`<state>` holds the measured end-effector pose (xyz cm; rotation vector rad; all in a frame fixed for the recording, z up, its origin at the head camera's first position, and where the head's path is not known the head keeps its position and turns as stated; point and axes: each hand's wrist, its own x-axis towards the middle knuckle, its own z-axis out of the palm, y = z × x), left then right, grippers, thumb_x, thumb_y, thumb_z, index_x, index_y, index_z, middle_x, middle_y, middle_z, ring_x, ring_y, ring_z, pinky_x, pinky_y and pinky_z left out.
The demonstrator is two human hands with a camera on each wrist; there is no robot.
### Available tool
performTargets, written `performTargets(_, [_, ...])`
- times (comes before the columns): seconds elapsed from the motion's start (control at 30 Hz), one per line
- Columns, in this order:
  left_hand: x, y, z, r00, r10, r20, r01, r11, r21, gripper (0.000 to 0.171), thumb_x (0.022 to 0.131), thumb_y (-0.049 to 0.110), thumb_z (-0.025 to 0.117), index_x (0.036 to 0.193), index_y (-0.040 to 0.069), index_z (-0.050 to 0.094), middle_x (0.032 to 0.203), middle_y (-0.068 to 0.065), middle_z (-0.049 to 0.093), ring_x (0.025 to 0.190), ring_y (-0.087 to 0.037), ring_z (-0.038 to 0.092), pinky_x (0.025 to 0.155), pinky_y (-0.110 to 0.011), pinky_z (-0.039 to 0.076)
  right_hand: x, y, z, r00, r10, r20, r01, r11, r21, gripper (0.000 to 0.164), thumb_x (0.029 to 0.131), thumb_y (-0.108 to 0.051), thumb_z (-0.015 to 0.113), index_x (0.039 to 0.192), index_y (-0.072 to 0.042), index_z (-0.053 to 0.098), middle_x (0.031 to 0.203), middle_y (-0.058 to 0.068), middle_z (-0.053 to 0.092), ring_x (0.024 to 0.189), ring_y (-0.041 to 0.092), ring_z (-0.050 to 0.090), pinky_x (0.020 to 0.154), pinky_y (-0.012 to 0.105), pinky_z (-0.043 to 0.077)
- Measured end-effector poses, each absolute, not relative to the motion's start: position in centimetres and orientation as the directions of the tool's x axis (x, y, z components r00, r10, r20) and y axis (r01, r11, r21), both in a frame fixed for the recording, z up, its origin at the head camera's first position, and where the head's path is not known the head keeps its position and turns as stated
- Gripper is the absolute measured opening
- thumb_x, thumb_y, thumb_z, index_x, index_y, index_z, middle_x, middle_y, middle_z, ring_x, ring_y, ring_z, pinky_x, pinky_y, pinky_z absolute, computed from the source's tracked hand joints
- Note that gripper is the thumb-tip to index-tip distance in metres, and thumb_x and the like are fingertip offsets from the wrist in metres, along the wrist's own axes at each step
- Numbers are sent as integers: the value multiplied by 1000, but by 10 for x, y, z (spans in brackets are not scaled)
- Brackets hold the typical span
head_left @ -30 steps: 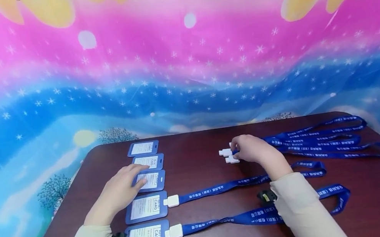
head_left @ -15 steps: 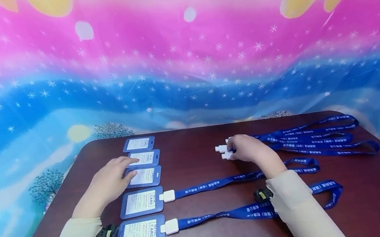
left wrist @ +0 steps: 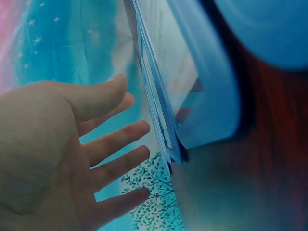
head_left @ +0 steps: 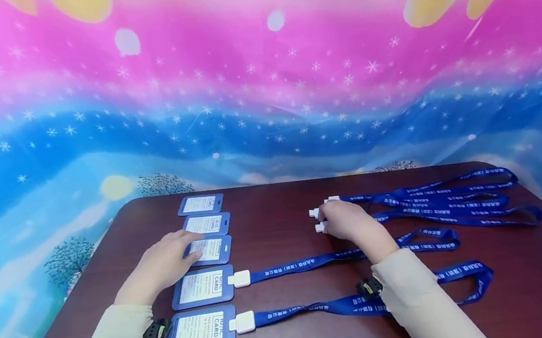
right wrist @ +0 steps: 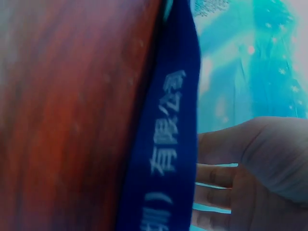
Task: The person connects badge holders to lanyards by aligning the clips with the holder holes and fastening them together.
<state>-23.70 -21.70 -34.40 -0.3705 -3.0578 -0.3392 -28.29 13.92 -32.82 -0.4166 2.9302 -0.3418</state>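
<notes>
On the left of the dark brown table (head_left: 266, 219), 5 blue card holders (head_left: 176, 296) lie in a row from near to far. The 2 nearest holders (head_left: 200, 333) each have a white clip (head_left: 244, 322) and a blue strap (head_left: 286, 269) joined on. The 3 farther holders (head_left: 200, 204) have no strap yet. Far on the right lie 3 loose straps (head_left: 446, 210), with their white ends (head_left: 320, 228) pointing left.

The left hand (head_left: 164, 260) is over the middle holder (head_left: 212, 248), its fingers spread and pinching nothing. The right hand (head_left: 348, 221) bends down over the white ends. Its fingertips are hidden, so I cannot tell if it pinches any.

I think the step now is to get a strap for the middle holder. The next move seems to call for a firm pinch on just 1 white end, then a slide left to the holder's slot (head_left: 226, 248). The white ends sit close, so 2 might come up together.
</notes>
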Motion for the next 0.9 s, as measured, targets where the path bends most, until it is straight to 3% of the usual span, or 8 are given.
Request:
performTargets(0.27, [-235,-220,-345,-978,206,29,207,955,213,52,86,26,67,133,11,51,134,-21,46,123,-41,40,93,-60,36,-274,123,-326,-934,-343,-101,-314,922,-227,15,83,-16,70,96,-10,70,89,2,64,73,15,55,75,37,51])
performTargets(0.63, [-242,-200,-340,-978,209,8,205,947,246,49,86,27,66,131,13,53,134,-18,47,123,-39,41,94,-59,36,-277,128,-321,-933,-352,-74,-334,924,-185,10,81,-16,73,90,-13,71,86,0,65,75,16,55,75,38,51])
performTargets(0.9, [-247,-197,-341,-982,161,-94,129,952,278,52,80,28,73,128,14,57,127,-17,47,108,-32,48,86,-58,43,-273,124,-325,-933,-347,-100,-320,923,-212,11,80,-16,73,91,-13,71,86,0,65,75,15,55,75,37,51])
